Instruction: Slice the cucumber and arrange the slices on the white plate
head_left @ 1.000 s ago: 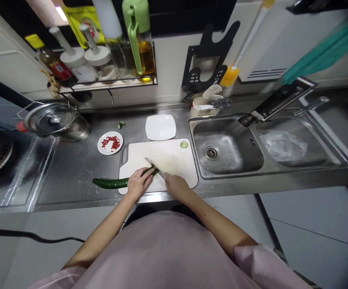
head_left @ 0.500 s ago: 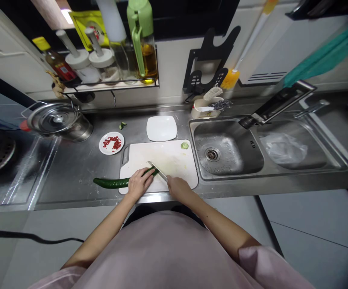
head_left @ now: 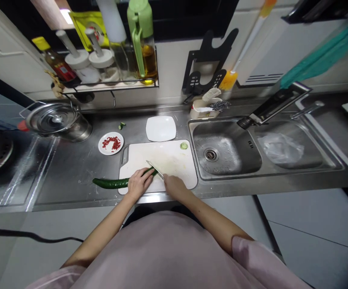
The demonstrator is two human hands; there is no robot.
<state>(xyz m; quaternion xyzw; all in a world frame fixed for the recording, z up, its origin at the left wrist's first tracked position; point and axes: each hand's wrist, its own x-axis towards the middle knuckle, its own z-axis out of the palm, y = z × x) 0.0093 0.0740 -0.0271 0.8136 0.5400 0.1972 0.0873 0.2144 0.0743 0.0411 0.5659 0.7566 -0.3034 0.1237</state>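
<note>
A long green cucumber (head_left: 111, 183) lies across the left part of the white cutting board (head_left: 143, 152), its left end jutting out over the steel counter. My left hand (head_left: 137, 184) is wrapped over it near its right end and presses it to the board. In my right hand (head_left: 175, 187) is the handle of a kitchen knife (head_left: 155, 167), whose blade slants up and left across the cucumber's right end, close to my left fingertips. Cucumber slices (head_left: 184, 145) rest at the board's upper right corner.
Behind the board stands a white square plate (head_left: 161, 129). A small plate (head_left: 110, 143) of chopped red pieces sits to its left, near cucumber scraps (head_left: 121, 125). A lidded steel pot (head_left: 60, 122) is at the left; a double sink (head_left: 230, 152) adjoins the board's right side.
My right hand and the knife have shifted slightly left. The left hand and the cucumber stay almost where they were.
</note>
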